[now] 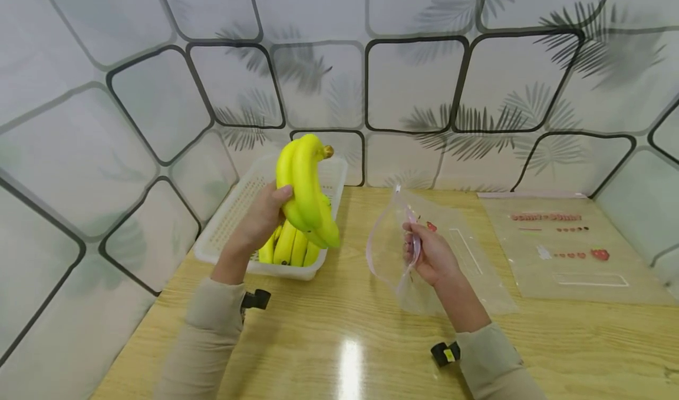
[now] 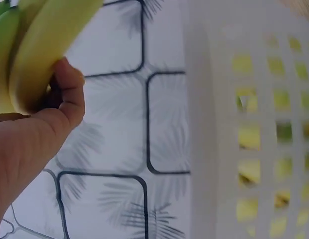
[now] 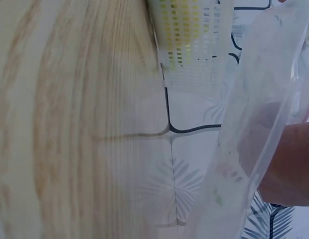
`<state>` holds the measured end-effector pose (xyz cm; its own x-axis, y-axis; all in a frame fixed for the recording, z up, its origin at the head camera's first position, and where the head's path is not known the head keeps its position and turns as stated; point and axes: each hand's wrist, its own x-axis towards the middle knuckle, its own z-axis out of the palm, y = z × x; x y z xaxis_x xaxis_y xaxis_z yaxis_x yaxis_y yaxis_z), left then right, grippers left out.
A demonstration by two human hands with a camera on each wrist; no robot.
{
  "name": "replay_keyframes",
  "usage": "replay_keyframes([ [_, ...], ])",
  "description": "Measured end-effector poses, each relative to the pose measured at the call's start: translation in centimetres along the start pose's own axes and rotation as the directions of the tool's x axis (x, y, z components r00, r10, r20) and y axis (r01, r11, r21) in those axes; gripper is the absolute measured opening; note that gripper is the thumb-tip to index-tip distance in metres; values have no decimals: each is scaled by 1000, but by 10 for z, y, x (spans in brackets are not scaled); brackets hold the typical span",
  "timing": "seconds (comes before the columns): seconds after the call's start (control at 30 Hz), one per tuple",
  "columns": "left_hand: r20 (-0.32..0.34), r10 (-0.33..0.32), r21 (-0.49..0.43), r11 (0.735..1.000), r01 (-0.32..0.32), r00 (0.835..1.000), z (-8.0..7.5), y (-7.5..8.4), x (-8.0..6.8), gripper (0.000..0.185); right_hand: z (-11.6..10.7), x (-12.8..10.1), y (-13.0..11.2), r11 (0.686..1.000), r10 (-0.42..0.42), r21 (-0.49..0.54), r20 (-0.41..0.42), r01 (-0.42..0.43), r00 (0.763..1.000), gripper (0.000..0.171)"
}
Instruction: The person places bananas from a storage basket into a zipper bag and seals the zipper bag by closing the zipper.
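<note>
One banana bunch (image 1: 303, 179): above the white basket (image 1: 283, 272) | my left fingers (image 1: 283, 194): clamped on its side, I think to bear its weight | my right fingers (image 1: 416, 230): pinching the clear bag (image 1: 467, 253) at its rim, probably so the mouth gapes

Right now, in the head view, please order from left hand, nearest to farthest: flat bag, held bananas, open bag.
1. Held bananas: in the left hand.
2. Open bag: in the right hand.
3. Flat bag: at far right.
</note>
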<state>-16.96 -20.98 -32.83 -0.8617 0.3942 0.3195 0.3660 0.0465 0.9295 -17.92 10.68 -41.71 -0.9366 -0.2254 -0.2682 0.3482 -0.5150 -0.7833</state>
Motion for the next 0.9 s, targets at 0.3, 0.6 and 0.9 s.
replay_keyframes([
  [0.3,-69,40,-76,996,-45,997,33,6,-2,37,-1,-1,-4,997,-55,-52,1,55,998,28],
  [0.6,-76,29,-239,970,-46,997,53,4,-1,55,0,-2,-7,984,-124,-131,-20,120,992,19],
  [0.9,29,128,-337,935,-111,991,77,-1,4,44,0,-7,-9,929,-197,-332,-67,164,978,24],
])
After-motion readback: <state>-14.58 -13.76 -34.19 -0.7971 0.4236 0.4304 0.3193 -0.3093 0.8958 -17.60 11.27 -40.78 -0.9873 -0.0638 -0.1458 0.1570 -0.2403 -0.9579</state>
